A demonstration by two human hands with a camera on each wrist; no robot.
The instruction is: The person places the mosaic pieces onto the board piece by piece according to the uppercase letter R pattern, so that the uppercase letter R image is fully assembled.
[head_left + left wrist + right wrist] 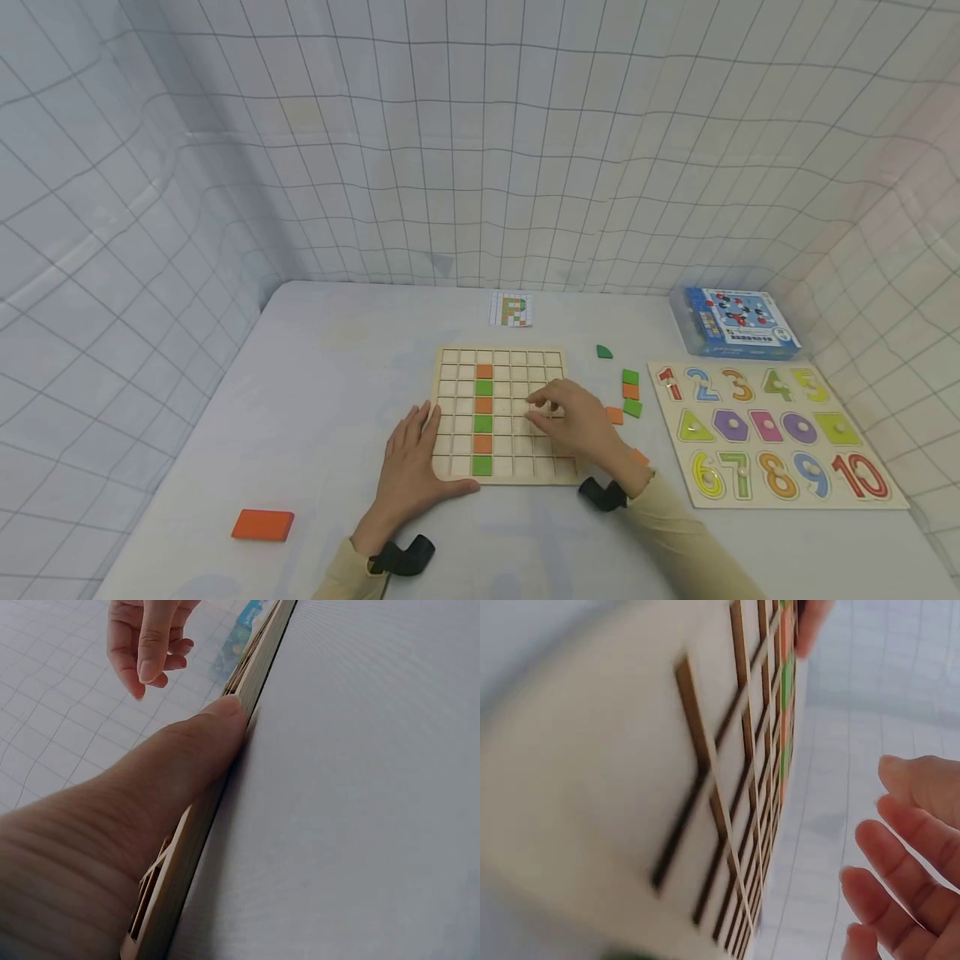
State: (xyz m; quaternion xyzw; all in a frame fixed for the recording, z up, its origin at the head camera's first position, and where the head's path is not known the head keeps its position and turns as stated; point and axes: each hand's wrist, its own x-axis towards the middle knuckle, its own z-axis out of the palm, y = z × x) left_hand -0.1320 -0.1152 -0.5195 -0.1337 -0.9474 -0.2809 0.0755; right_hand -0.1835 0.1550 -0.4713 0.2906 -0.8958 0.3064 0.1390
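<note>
A wooden grid board (525, 481) lies flat on the table, with one column of alternating orange and green square tiles (483, 423) set in its cells. My left hand (408, 462) rests at the board's left near corner, fingers extended along the left side. Its thumb (184, 750) lies against the near edge in the left wrist view. Over the right half of the board hovers my right hand (573, 417), fingers loosely bent. In the right wrist view its fingertips (874, 840) stand apart from the thumb, and nothing shows between them.
Loose green (631, 377) and orange (614, 415) tiles and a green quarter-circle (603, 352) lie right of the board. A pattern card (512, 308) lies behind it. Farther right are a number puzzle (678, 454) and a blue box (738, 321). An orange block (262, 525) sits front left.
</note>
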